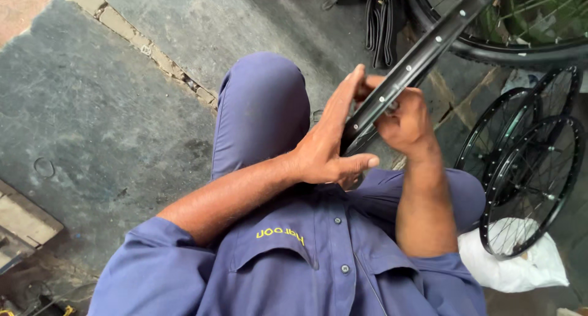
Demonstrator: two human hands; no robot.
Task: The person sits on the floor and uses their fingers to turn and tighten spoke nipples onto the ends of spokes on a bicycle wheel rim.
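Grey stone floor lies below as your right hand [404,123] clenches the bicycle rim [416,61], slanting up-right, your open left hand [324,147] flat against it.

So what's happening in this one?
A person in a blue work shirt sits over a stone floor, holding a bare black bicycle rim. The left hand lies flat against its near end; the right hand grips it. Two spoked wheels lean at the right above a white bag.
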